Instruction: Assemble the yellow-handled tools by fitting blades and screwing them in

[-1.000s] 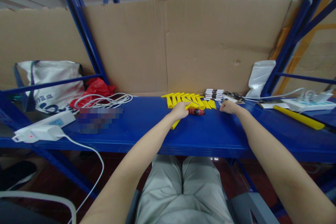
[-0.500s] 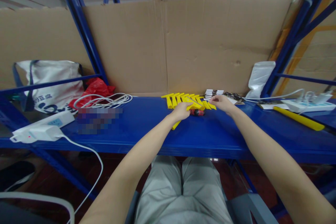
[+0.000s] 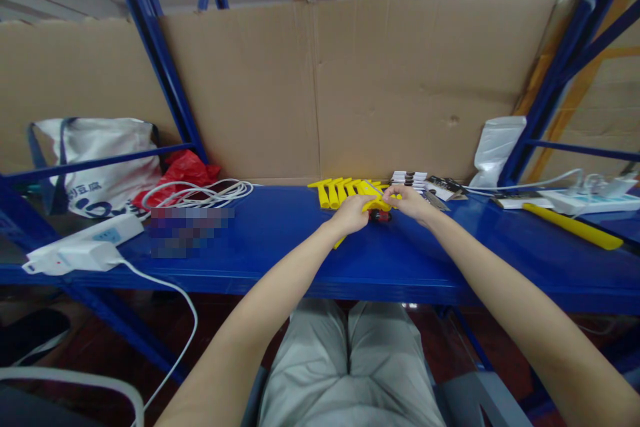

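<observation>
My left hand (image 3: pixel 351 215) is closed around a yellow T-shaped plastic tool (image 3: pixel 376 204), whose handle end pokes out below the palm. Along the tool's head runs a thin greyish strip (image 3: pixel 373 187). At the head's right end, the fingers of my right hand (image 3: pixel 406 203) are pinched together; what they hold, if anything, is too small to make out. Several similar yellow T-shaped tools (image 3: pixel 333 193) lie in a row just behind my hands. A red and black object (image 3: pixel 380 215), partly hidden, rests on the blue table under the held tool.
White packets (image 3: pixel 409 178) and dark printed cards (image 3: pixel 447 187) lie behind my right hand. To the right are a long yellow piece (image 3: pixel 573 225) and a white power strip (image 3: pixel 590 200). Coiled white cable (image 3: pixel 215 193) and another power strip (image 3: pixel 90 245) sit left. Cardboard (image 3: pixel 400 80) stands behind.
My right hand has moved left and now meets the yellow tool's head. My left hand, still gripping the tool, has shifted slightly right.
</observation>
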Demonstrator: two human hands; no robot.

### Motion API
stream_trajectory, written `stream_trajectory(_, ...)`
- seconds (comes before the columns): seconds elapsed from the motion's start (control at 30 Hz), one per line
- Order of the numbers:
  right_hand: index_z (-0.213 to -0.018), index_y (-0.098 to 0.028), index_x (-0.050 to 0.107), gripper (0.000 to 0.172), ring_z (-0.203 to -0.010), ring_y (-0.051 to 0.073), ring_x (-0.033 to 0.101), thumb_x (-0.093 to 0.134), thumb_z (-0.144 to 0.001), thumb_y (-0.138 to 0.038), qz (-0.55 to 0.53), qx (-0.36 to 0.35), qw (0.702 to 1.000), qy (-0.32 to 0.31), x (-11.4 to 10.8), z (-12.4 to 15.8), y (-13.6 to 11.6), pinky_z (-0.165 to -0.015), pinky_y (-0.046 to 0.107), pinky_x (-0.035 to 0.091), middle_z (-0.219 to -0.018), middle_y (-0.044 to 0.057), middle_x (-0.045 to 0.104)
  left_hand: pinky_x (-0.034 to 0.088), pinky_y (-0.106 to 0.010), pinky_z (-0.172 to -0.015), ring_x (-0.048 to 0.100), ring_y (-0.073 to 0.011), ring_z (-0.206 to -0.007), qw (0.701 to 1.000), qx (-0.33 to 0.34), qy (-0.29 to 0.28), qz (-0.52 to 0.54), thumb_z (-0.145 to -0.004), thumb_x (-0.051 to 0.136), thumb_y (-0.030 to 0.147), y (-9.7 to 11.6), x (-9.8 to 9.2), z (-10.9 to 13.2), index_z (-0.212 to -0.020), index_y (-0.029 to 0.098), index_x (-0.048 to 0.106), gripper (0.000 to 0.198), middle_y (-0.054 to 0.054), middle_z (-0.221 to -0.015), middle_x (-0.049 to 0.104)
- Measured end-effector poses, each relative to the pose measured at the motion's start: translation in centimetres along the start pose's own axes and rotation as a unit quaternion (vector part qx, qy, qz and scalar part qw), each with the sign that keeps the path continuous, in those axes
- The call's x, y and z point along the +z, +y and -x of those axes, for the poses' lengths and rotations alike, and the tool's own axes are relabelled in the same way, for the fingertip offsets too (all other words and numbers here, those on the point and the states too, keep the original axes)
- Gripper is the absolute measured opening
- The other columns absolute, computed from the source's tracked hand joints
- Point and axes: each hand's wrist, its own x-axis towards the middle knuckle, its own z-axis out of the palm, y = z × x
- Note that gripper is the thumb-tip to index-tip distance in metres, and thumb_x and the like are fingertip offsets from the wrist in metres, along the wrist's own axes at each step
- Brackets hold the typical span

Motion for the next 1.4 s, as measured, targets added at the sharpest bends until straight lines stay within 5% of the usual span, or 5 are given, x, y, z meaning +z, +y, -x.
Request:
stream_trajectory(0.4,-0.067,-0.018,0.06,0.006,-0.075,0.015,0.056,0.058,-0.071,-0.022,0.017,0.021,1.0,-0.011,0.2,0.1,-0.4,-0.076,0.028,0.043,-0.074,0.002,0.064,0.037,-0.035,-0.11,0.056,-0.02,-0.122,1.0,0.023,0.001,0.008,-0.079,0.051,0.002,0.1,0.2,0.1,-0.126,0.019,0.061,0.051,-0.005,-0.129,0.063)
stream_trajectory(0.73,-0.077,-0.019,0.055,0.012,-0.071,0.012,0.052,0.063,-0.069,-0.022,-0.095,0.087,0.991,0.031,0.6,0.0,-0.6,-0.068,0.025,0.043,-0.077,0.0,0.06,0.035,-0.034,-0.111,0.053,-0.0198,-0.125,1.0,0.004,0.009,0.02,-0.08,0.051,0.002,0.2,-0.1,0.0,-0.128,0.016,0.059,0.05,-0.007,-0.133,0.06)
stream_trajectory(0.93,-0.067,-0.018,0.058,0.026,-0.07,0.014,0.051,0.065,-0.068,-0.043,-0.096,0.078,0.991,-0.058,-0.2,0.3,-0.5,-0.067,0.027,0.039,-0.067,-0.001,0.058,0.032,-0.036,-0.113,0.049,-0.0206,-0.129,0.999,-0.025,0.027,0.011,-0.082,0.049,0.004,-0.1,-0.4,-0.1,-0.131,0.018,0.055,0.051,-0.007,-0.137,0.056)
stream_trajectory(1.07,-0.066,-0.019,0.055,0.036,-0.068,0.014,0.05,0.068,-0.063,-0.053,-0.119,0.066,0.989,-0.062,-0.2,0.4,-0.5,-0.065,0.027,0.038,-0.068,-0.001,0.058,0.036,-0.039,-0.109,0.047,-0.0235,-0.13,0.999,-0.014,-0.001,-0.034,-0.086,0.045,0.008,-0.1,-0.5,0.5,-0.138,0.019,0.047,0.054,-0.01,-0.141,0.052)
stream_trajectory(1.4,-0.068,-0.02,0.049,0.032,-0.063,0.011,0.049,0.07,-0.068,-0.044,-0.193,0.095,0.975,-0.06,-0.4,0.6,-1.4,-0.06,0.023,0.038,-0.067,-0.001,0.058,0.045,-0.045,-0.098,0.056,-0.0288,-0.117,0.994,-0.021,-0.021,-0.105,-0.089,0.036,0.009,0.3,-0.5,0.8,-0.146,0.028,0.033,0.06,-0.014,-0.145,0.04)
